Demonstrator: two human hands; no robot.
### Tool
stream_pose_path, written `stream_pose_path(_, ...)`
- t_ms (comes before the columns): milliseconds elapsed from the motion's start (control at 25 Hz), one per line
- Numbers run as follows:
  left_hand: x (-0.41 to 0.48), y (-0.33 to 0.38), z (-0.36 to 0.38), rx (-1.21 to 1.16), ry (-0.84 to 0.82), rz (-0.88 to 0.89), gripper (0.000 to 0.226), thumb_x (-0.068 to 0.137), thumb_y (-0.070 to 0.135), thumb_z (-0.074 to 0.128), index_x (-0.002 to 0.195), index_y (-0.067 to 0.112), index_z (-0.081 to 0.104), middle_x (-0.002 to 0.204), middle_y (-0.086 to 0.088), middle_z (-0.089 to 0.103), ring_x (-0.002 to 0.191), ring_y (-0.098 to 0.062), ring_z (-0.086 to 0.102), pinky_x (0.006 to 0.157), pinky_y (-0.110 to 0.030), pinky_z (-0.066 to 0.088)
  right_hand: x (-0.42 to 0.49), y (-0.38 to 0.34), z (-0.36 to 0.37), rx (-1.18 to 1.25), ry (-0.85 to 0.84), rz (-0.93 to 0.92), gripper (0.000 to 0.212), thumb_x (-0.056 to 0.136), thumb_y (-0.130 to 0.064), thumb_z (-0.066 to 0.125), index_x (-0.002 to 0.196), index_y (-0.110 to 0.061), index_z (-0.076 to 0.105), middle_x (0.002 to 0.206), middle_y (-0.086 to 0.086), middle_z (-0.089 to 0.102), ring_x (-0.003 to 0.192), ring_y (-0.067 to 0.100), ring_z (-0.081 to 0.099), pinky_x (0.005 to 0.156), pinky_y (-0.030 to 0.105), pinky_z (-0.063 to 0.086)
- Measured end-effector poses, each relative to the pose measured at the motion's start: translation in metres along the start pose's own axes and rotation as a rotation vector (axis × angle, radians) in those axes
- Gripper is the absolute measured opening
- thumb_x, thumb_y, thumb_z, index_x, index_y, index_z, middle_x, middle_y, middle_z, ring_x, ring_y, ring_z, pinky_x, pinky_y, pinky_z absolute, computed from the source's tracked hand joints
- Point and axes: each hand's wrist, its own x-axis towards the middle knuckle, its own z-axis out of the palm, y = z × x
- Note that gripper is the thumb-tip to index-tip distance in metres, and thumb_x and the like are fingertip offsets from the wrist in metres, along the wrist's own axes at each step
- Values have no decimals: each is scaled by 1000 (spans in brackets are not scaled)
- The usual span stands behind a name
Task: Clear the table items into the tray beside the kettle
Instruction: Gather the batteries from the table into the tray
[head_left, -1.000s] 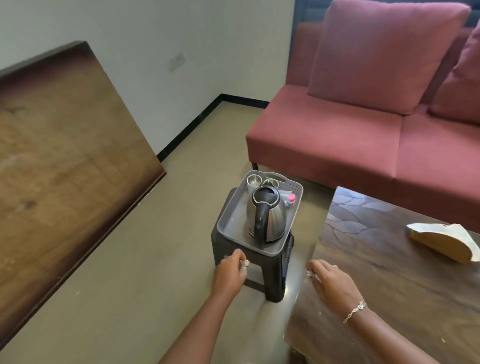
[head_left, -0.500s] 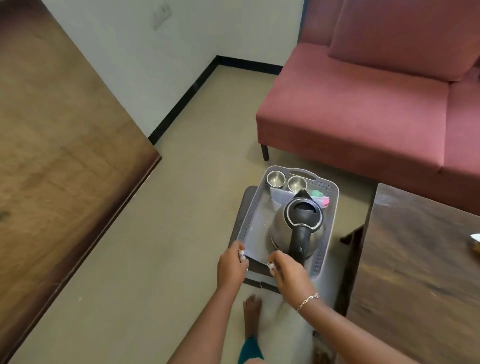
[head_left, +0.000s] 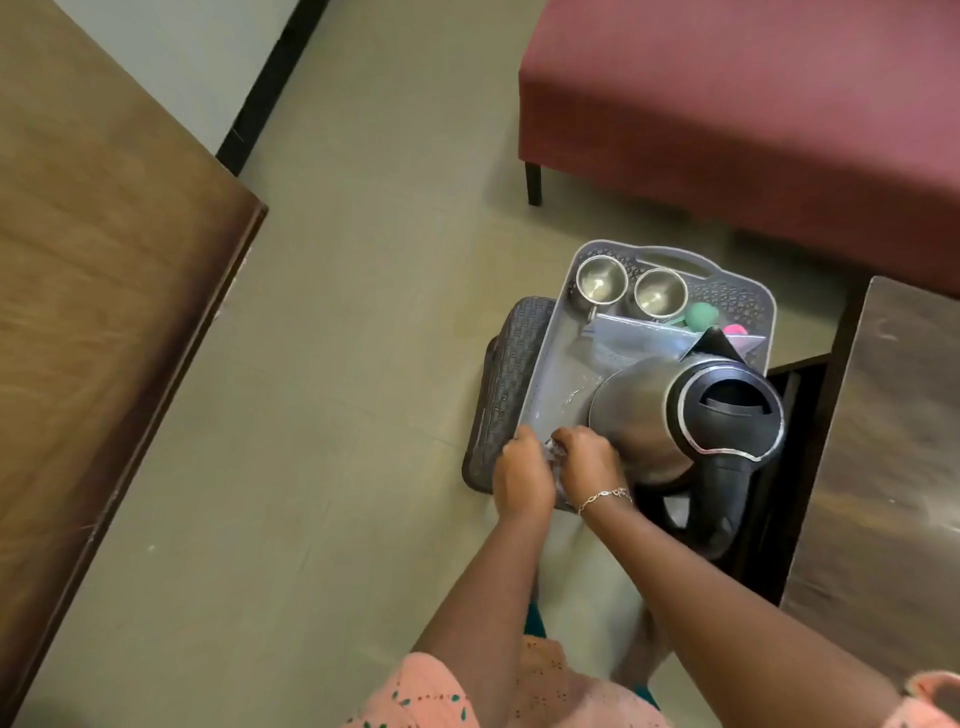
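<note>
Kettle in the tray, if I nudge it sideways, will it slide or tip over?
The kettle widens toward its base, so it would probably slide rather than tip. Its metal body on the smooth plastic tray likely slides easily. Its weight depends on the water inside, which the closed lid hides.

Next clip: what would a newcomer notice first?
The black-lidded steel kettle stands in the grey tray on a dark stool. At the tray's near edge the left hand and right hand meet, something small and clear between them. Two steel cups sit at the tray's far end.

Grey tray (head_left: 557, 366) holds upright steel kettle (head_left: 655, 410)
</note>
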Motion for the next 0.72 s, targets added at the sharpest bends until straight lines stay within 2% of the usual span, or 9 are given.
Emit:
stream_pose_path(80, 5, 1, 9, 31, -25, -21, 22, 92, 5, 32, 102, 2, 50, 108, -20, 62, 100, -37, 58, 73, -38, 42, 13, 4, 7, -15, -12, 25, 11, 81, -7, 53, 87, -2, 61, 93, 18, 63, 88, 34, 61, 66, 32, 43)
stream_pose_path(200, 13, 1, 14, 82, -47, -49, 29, 92, 5, 29, 104, 0, 55, 110, -21, 62, 102, -37, 58, 84, -46, 46, 28, 8, 19, -1, -40, 21, 12, 84, -9, 53, 87, -3, 62, 94, 18, 62, 89, 32, 60, 72, 33, 45)
stream_pose_path(360, 16, 5, 17, 285, -78, 20, 30, 94, 2, 32, 108, 2, 59, 112, -18, 63, 104, -32, 61, 81, -38, 48, 36, 15, 26, 35, -87, 22, 22, 90, -8, 47, 103, 1, 63, 108, 17, 59, 104, 31, 55, 85, 32, 42)
stream_pose_path(480, 11, 0, 14, 172, -20, -6, 28, 88, -1, 36, 102, 3, 60, 107, -19, 64, 99, -35, 60, 77, -39, 48, 31, 18, 25, 9, -135, -10, 23, 89, -6, 48, 106, -3, 64, 113, 16, 59, 108, 27, 54, 87, 28, 39)
stream_pose_path(560, 12, -8, 7, 34, 17, -4, 37, 85, -6, 37, 111, 6, 60, 110, -19, 64, 102, -34, 60, 83, -39, 49, 25, 19, 24, -16, -178, -25, 32, 90, -2, 46, 118, -7, 60, 122, 15, 56, 114, 25, 51, 91, 27, 40)
stream_pose_path(640, 13, -13, 0, -2, -60, 50, 46, 86, -7, 37, 125, 10, 54, 119, -19, 62, 110, -32, 58, 91, -37, 48, 19, 23, 24, -13, -207, -29, 37, 89, -2, 46, 124, -11, 56, 127, 13, 52, 116, 24, 50, 92, 27, 40)
stream_pose_path(720, 14, -8, -2, 133, -208, 104, 50, 86, -6, 35, 133, 10, 43, 126, -20, 56, 114, -34, 54, 92, -38, 45, 14, 25, 24, 15, -222, -42, 35, 85, -4, 52, 119, -11, 59, 121, 14, 55, 110, 25, 54, 87, 27, 43)
